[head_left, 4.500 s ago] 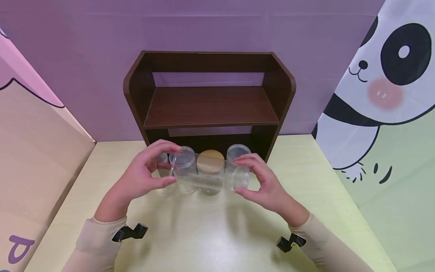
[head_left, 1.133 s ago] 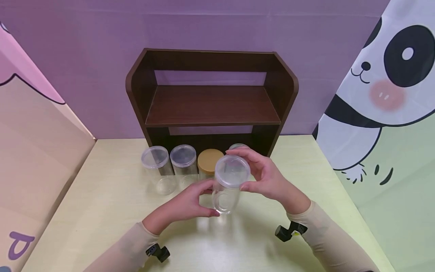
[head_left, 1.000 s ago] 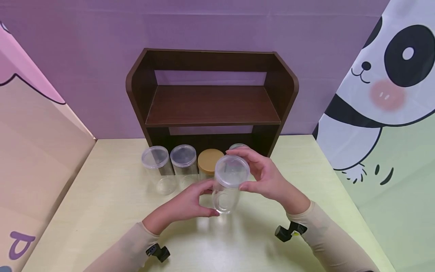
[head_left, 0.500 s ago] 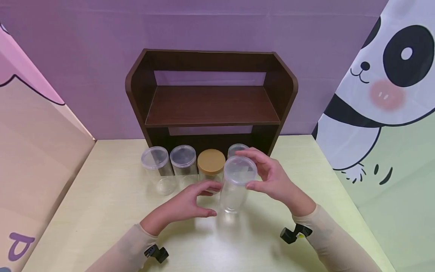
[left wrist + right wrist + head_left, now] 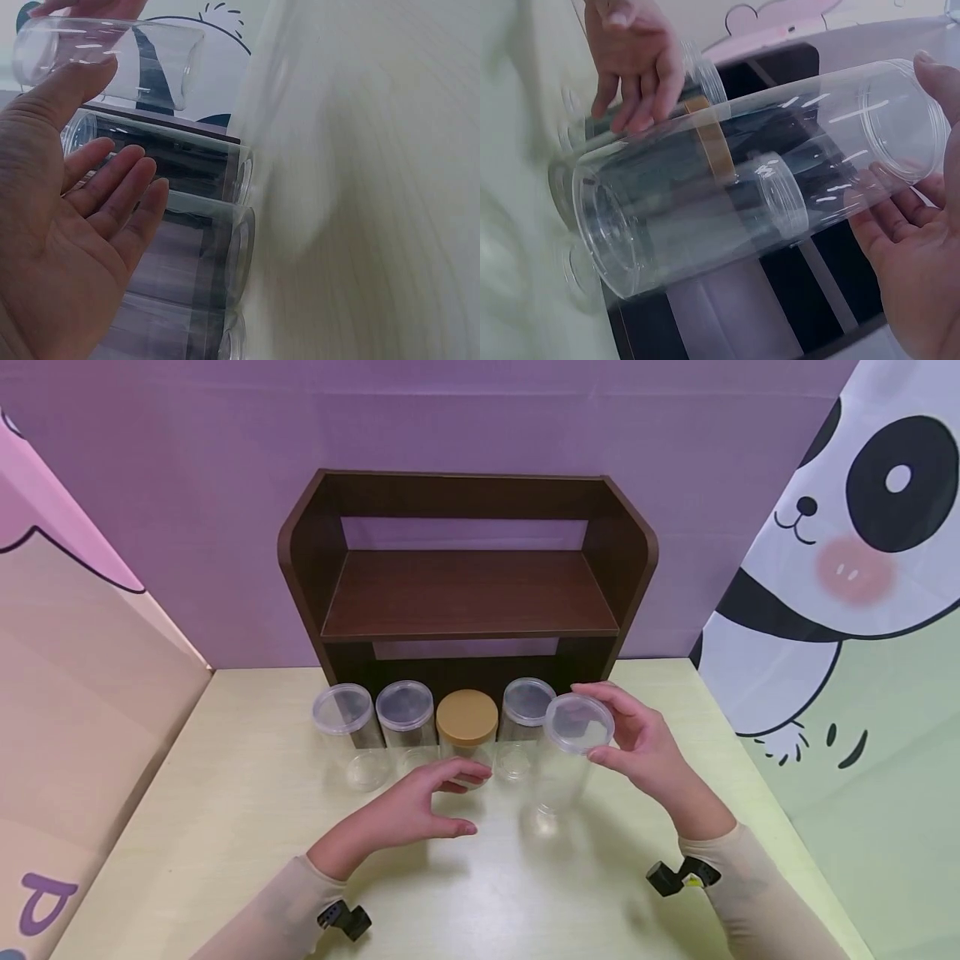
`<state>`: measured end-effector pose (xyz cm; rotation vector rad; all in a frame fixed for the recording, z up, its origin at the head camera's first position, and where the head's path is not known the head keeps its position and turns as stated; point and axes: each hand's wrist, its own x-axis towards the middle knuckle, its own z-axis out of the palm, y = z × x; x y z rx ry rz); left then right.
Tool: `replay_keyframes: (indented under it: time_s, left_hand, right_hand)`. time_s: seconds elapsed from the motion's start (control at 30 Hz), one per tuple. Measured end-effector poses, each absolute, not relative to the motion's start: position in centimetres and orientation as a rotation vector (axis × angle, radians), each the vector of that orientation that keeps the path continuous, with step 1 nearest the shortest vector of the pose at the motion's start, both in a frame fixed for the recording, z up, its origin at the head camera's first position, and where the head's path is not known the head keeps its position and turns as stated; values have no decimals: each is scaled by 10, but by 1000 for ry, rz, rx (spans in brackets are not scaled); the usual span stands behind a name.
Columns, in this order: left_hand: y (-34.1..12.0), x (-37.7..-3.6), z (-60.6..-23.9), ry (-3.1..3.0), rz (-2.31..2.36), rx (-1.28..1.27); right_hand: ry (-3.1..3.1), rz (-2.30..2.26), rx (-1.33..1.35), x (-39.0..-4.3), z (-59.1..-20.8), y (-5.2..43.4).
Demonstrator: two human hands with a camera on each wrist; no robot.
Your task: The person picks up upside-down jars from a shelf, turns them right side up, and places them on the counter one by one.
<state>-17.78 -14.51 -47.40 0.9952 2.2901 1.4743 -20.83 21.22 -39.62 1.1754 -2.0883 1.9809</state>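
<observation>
My right hand (image 5: 637, 743) grips a tall clear jar (image 5: 562, 768) near its translucent lid, thumb on one side and fingers on the other. In the left wrist view this jar (image 5: 112, 60) hangs with its base off the table, to the right of the row. My left hand (image 5: 405, 810) holds nothing; its fingers are relaxed and spread from the thumb, in front of the tan-lidded jar (image 5: 467, 718). Beside that jar stand clear-lidded jars: one at the far left (image 5: 343, 710), a second jar (image 5: 405, 706) next to it, and a third jar (image 5: 527, 700) on the right.
Behind the row stands a dark brown two-tier shelf (image 5: 472, 593) against a purple backdrop (image 5: 465, 418). The pale wooden table (image 5: 495, 902) extends in front of the jars. A panda-printed panel (image 5: 862, 568) borders the right side, a beige panel (image 5: 90, 693) the left.
Both hands held the jar sideways, then upright. My left hand has let go and stayed near the middle, while my right hand has carried the jar rightward, uncovering the right jar of the row.
</observation>
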Motion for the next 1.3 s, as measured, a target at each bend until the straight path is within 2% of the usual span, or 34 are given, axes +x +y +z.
replay_keyframes:
  time_s: [0.43, 1.3]
  left_hand:
    - [-145, -176, -474, 2280, 1491, 989]
    - [-140, -175, -473, 2282, 1463, 979]
  right_hand:
    - [-2051, 1953, 1047, -221, -404, 231]
    - [-2111, 1854, 717, -240, -421, 221]
